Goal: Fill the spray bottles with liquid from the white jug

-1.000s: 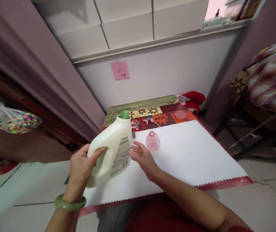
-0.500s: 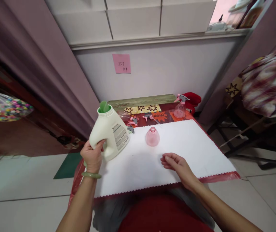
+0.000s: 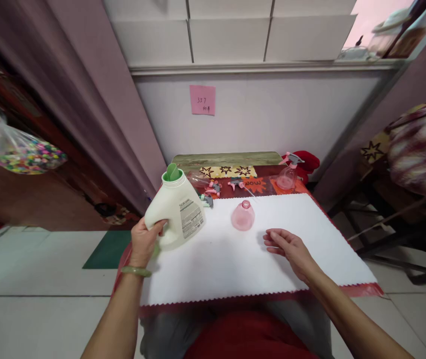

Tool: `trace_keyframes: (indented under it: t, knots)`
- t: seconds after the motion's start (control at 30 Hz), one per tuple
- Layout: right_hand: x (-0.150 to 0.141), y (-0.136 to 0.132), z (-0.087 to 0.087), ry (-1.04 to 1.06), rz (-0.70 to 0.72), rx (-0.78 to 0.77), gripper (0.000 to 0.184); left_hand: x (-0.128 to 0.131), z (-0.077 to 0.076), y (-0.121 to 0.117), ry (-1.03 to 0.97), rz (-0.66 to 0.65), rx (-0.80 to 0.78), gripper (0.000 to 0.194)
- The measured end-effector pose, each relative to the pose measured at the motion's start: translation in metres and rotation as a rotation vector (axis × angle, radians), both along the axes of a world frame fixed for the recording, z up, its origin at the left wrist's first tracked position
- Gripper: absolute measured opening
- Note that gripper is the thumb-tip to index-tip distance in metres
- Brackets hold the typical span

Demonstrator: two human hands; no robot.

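My left hand (image 3: 146,240) is closed round the handle of a large cream-coloured detergent jug (image 3: 171,212) with a green spout in its open neck. The jug is near the left side of the white mat (image 3: 216,269). To its right, on the same mat, is a squat pink spray bottle (image 3: 242,217) without its spray head; its neck is open. My right hand (image 3: 289,248) hovers just right of that bottle, fingers extended and holding nothing. A loose pink and grey spray head (image 3: 236,184), its thin tube pointing right, lies behind the bottle.
More spray heads, one pink and grey (image 3: 213,188) and one green and grey (image 3: 207,200), lie behind the jug. A pink spray bottle with its head fitted (image 3: 286,178) stands at the back right, by a red object (image 3: 307,162). A wall rises behind the table.
The view has shifted, so the scene sits farther right in the picture. My right hand has drawn slightly away from the pink bottle. My left hand keeps its hold on the jug.
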State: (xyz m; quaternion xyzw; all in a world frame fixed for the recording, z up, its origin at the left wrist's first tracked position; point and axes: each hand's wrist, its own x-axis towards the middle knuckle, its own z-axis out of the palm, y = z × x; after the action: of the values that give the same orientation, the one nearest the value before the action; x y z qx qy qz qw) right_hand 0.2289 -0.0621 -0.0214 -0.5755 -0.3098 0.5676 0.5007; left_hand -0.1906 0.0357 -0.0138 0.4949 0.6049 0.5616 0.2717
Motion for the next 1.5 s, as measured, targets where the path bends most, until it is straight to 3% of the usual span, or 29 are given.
trace_keyframes:
  t: [0.2, 0.37, 0.53, 0.63, 0.77, 0.87, 1.07, 1.2, 1.27, 1.37, 1.4, 1.43, 1.5]
  knots:
    - [0.03, 0.046, 0.003, -0.168, 0.007, 0.095, 0.052, -0.014, 0.002, 0.005, 0.046, -0.048, -0.02, 0.029]
    - [0.039, 0.127, 0.008, -0.753, 0.077, 0.166, 0.04, -0.015, -0.003, 0.002, 0.14, 0.058, -0.03, 0.028]
    - [0.016, 0.212, 0.01, -1.034, 0.165, 0.138, 0.025, -0.009, -0.01, -0.004, 0.135, 0.121, -0.059, 0.038]
    - [-0.007, 0.25, 0.003, -1.177, 0.232, 0.073, 0.029, -0.002, -0.007, -0.01, 0.117, 0.138, -0.081, 0.047]
    - [-0.033, 0.279, -0.011, -1.296, 0.313, -0.015, 0.035, 0.005, 0.002, -0.014, 0.059, 0.137, -0.105, 0.049]
    - [-0.044, 0.287, -0.02, -1.356, 0.33, -0.061, 0.038, 0.001, 0.007, -0.014, 0.013, 0.093, -0.113, 0.038]
    - [-0.034, 0.276, -0.02, -1.392, 0.297, -0.086, 0.032, -0.011, 0.012, -0.011, -0.009, -0.066, -0.081, 0.027]
    - [-0.003, 0.245, -0.007, -1.365, 0.243, -0.097, 0.04, 0.009, 0.022, -0.006, -0.049, -0.038, -0.024, 0.026]
    - [0.01, 0.212, 0.002, -1.287, 0.117, -0.014, 0.054, 0.027, 0.034, -0.006, -0.038, -0.009, -0.008, 0.032]
    - [0.011, 0.14, 0.016, -0.867, -0.253, 0.375, 0.054, 0.049, 0.06, -0.014, 0.027, 0.014, 0.004, 0.038]
    - [0.004, 0.113, 0.021, -0.727, -0.304, 0.481, 0.05, 0.054, 0.069, -0.018, 0.051, 0.017, 0.01, 0.037]
    - [-0.005, 0.089, 0.025, -0.602, -0.3, 0.558, 0.044, 0.057, 0.077, -0.023, 0.074, 0.018, 0.013, 0.036]
    - [-0.03, 0.051, 0.032, -0.396, -0.11, 0.619, 0.036, 0.06, 0.091, -0.033, 0.111, 0.009, 0.013, 0.036]
